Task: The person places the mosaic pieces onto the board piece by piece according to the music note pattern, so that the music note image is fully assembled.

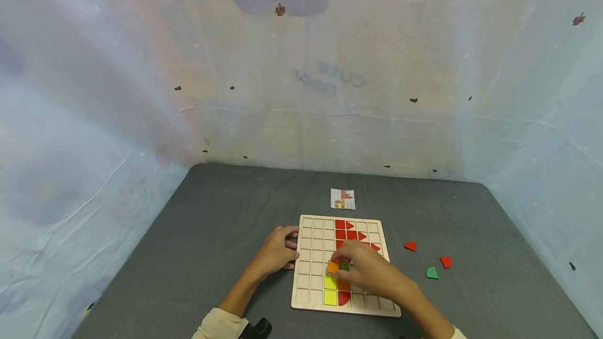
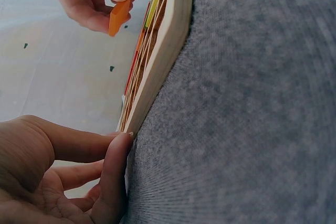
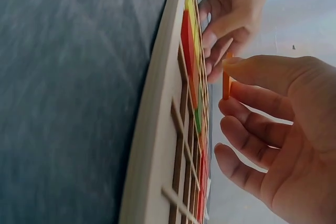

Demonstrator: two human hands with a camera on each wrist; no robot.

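A wooden grid board (image 1: pixel 311 266) lies flat on the grey table with coloured pieces in its squares. My left hand (image 1: pixel 275 250) is at the board's left edge; in the left wrist view its thumb and a finger (image 2: pixel 86 145) hold that edge. With thumb and fingers, my right hand (image 1: pixel 369 271) pinches an orange square tile (image 1: pixel 333 266) just above the board. The tile (image 3: pixel 227 83) stays apart from the grid. Two yellow squares (image 1: pixel 330 290), a red rounded piece (image 1: pixel 344 298) and a green piece (image 1: pixel 344 266) sit nearby; my right hand partly hides this area.
A small pattern card (image 1: pixel 343 199) lies behind the board. To the right are two loose red pieces (image 1: pixel 410 246) and a green one (image 1: pixel 432 273). Red squares and triangles (image 1: pixel 351 235) fill part of the board's far side. A hanging cloth (image 1: pixel 301 93) surrounds the table.
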